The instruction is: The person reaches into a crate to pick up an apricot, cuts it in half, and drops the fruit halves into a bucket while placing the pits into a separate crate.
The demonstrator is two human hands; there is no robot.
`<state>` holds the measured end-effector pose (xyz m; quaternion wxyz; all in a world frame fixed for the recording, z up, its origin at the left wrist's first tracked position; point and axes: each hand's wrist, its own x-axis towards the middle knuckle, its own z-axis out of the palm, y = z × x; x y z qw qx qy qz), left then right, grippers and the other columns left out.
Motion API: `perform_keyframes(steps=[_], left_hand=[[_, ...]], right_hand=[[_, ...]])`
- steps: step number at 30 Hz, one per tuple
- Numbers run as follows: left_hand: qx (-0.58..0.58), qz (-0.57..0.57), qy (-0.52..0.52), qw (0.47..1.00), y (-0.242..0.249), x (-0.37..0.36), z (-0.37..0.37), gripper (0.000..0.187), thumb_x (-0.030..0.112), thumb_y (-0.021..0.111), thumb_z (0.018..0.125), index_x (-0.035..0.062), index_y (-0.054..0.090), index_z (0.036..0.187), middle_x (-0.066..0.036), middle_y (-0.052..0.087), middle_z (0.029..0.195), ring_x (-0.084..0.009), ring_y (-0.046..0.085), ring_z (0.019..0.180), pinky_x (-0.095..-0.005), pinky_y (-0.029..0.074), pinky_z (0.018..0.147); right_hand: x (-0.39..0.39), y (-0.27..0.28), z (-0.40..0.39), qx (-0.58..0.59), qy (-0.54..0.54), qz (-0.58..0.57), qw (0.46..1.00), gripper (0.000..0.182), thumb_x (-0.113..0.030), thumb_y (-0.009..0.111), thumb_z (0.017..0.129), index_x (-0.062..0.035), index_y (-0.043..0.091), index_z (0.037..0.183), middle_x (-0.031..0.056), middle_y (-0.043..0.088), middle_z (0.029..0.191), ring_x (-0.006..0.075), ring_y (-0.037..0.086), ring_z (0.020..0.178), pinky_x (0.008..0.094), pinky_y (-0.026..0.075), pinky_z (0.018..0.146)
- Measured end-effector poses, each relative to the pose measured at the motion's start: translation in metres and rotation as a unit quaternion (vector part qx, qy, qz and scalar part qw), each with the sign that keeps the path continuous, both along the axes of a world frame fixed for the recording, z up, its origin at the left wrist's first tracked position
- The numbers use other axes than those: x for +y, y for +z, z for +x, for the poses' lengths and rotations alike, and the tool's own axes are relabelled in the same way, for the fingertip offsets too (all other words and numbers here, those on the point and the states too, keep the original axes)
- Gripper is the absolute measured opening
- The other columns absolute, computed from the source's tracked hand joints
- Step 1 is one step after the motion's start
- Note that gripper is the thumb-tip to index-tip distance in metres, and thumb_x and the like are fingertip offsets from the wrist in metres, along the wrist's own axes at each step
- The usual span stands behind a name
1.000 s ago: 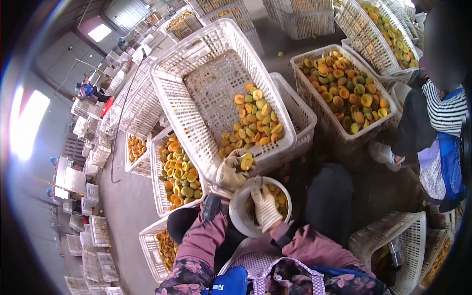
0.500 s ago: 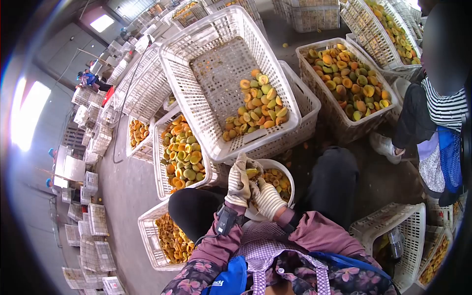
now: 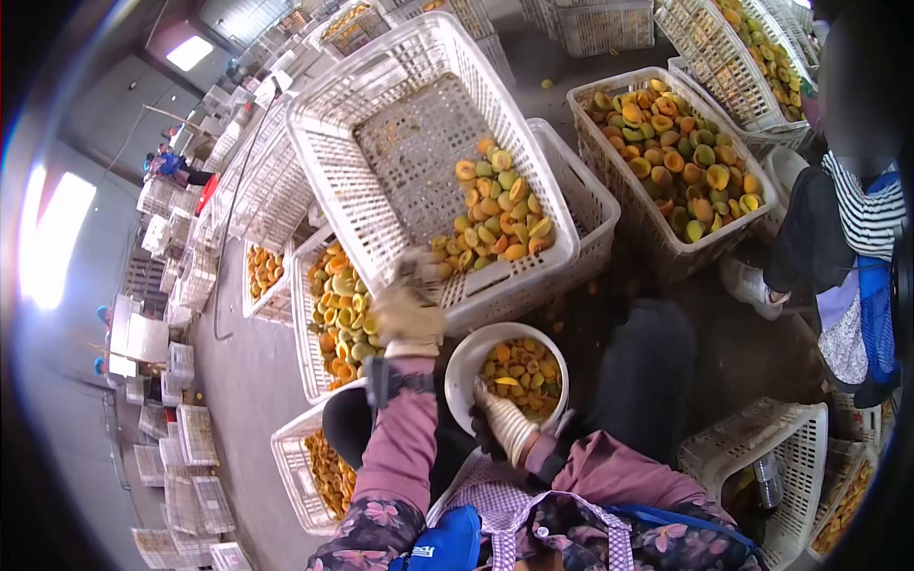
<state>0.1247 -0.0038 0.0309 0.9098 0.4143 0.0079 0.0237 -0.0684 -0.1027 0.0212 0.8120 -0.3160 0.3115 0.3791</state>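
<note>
My left hand, in a pale glove, is smeared by motion at the near left corner of the large white crate; its fingers and anything in them cannot be made out. Halved apricots lie in the near right part of that crate. My right hand, in a striped glove, is at the left near rim of a white bucket, with its fingers partly hidden. Fruit pieces fill part of the bucket.
Crates of halved fruit stand at the left, lower left and right. A tipped crate holds a bottle. A person in a striped top is at the right. Stacked crates line the far left.
My left hand has moved up and left from the bucket to the large crate's corner. My right hand has lowered to the bucket's rim, and the two hands are now apart.
</note>
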Motion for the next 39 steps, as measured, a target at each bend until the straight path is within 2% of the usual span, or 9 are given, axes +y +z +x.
perform_keyframes(steps=[3, 5, 8, 12, 16, 27, 32, 36, 39], left_hand=[[0.146, 0.179, -0.22, 0.948, -0.059, -0.059, 0.06, 0.027, 0.026, 0.045, 0.09, 0.0048, 0.06, 0.098, -0.009, 0.062, 0.093, -0.0212, 0.058, 0.081, -0.0309, 0.046, 0.073], [-0.303, 0.695, -0.208, 0.618, -0.25, -0.056, 0.183, 0.026, 0.018, 0.045, 0.091, 0.0032, 0.058, 0.108, -0.012, 0.063, 0.099, -0.0307, 0.06, 0.089, -0.0336, 0.047, 0.078], [-0.077, 0.795, -0.311, 0.515, -0.162, -0.107, 0.124, 0.048, 0.035, 0.048, 0.084, 0.0, 0.049, 0.117, -0.026, 0.055, 0.112, -0.0349, 0.055, 0.107, -0.0392, 0.044, 0.088], [-0.179, 0.773, -0.31, 0.524, -0.11, -0.089, 0.088, 0.032, 0.024, 0.051, 0.086, -0.0005, 0.054, 0.107, -0.019, 0.061, 0.095, -0.0283, 0.061, 0.089, -0.0332, 0.048, 0.078], [0.101, 0.048, -0.411, 0.905, -0.11, -0.04, 0.057, 0.013, 0.014, 0.048, 0.093, 0.0059, 0.056, 0.102, -0.002, 0.06, 0.083, -0.0086, 0.054, 0.073, -0.0235, 0.046, 0.066], [-0.076, 0.409, -0.118, 0.902, -0.021, -0.019, -0.112, 0.03, 0.029, 0.048, 0.079, 0.0006, 0.055, 0.084, -0.011, 0.058, 0.078, -0.0214, 0.054, 0.073, -0.0297, 0.045, 0.073], [-0.205, 0.574, -0.118, 0.784, -0.012, -0.009, -0.113, 0.026, 0.02, 0.062, 0.064, 0.001, 0.057, 0.081, -0.012, 0.056, 0.081, -0.0297, 0.054, 0.078, -0.0374, 0.044, 0.082], [-0.024, 0.419, -0.154, 0.895, -0.022, -0.01, -0.107, 0.048, 0.032, 0.04, 0.094, 0.004, 0.055, 0.058, -0.005, 0.058, 0.057, -0.0144, 0.052, 0.053, -0.0292, 0.042, 0.057], [-0.038, 0.441, -0.202, 0.874, -0.015, -0.005, -0.106, 0.057, 0.041, 0.035, 0.095, 0.0033, 0.057, 0.059, -0.006, 0.057, 0.053, -0.0143, 0.052, 0.05, -0.0282, 0.041, 0.054]], right_hand=[[0.012, -0.022, 0.01, -0.039, -0.042, -0.012, 0.998, 0.037, -0.05, 0.047, 0.087, -0.0132, 0.05, 0.08, 0.0003, 0.043, 0.054, 0.0149, 0.039, 0.04, 0.029, 0.031, 0.036], [0.024, -0.043, 0.014, -0.054, -0.109, -0.072, 0.99, 0.031, -0.042, 0.046, 0.088, -0.0128, 0.049, 0.079, 0.0006, 0.043, 0.055, 0.0148, 0.04, 0.04, 0.0284, 0.033, 0.036], [0.019, -0.032, 0.015, -0.068, -0.132, -0.079, 0.986, 0.035, -0.048, 0.049, 0.087, -0.0133, 0.048, 0.083, -0.0001, 0.044, 0.058, 0.0132, 0.041, 0.043, 0.0281, 0.035, 0.04], [0.026, -0.043, 0.01, -0.107, -0.155, -0.051, 0.981, 0.035, -0.047, 0.049, 0.088, -0.0118, 0.05, 0.089, 0.0016, 0.049, 0.061, 0.014, 0.046, 0.047, 0.0287, 0.039, 0.043], [0.016, -0.051, 0.019, -0.258, -0.205, -0.256, 0.909, 0.04, -0.037, 0.044, 0.092, -0.0021, 0.05, 0.11, 0.0203, 0.058, 0.083, 0.0317, 0.056, 0.082, 0.0373, 0.044, 0.075], [-0.001, -0.038, 0.011, -0.347, 0.005, -0.455, 0.82, 0.043, -0.04, 0.038, 0.092, -0.0037, 0.052, 0.109, 0.026, 0.06, 0.08, 0.0434, 0.058, 0.075, 0.0481, 0.046, 0.065], [0.009, -0.082, 0.004, -0.609, 0.126, -0.598, 0.505, 0.027, -0.014, 0.038, 0.086, -0.0038, 0.057, 0.103, 0.0157, 0.059, 0.096, 0.031, 0.055, 0.087, 0.0374, 0.046, 0.076], [0.026, -0.101, 0.014, -0.329, -0.009, -0.146, 0.933, 0.027, -0.028, 0.039, 0.095, -0.013, 0.06, 0.1, 0.0016, 0.06, 0.086, 0.016, 0.055, 0.074, 0.0257, 0.046, 0.065], [0.015, -0.053, 0.008, -0.259, -0.016, -0.042, 0.965, 0.037, -0.045, 0.04, 0.093, -0.0142, 0.059, 0.094, -0.0011, 0.055, 0.07, 0.0142, 0.051, 0.06, 0.0269, 0.042, 0.056]])
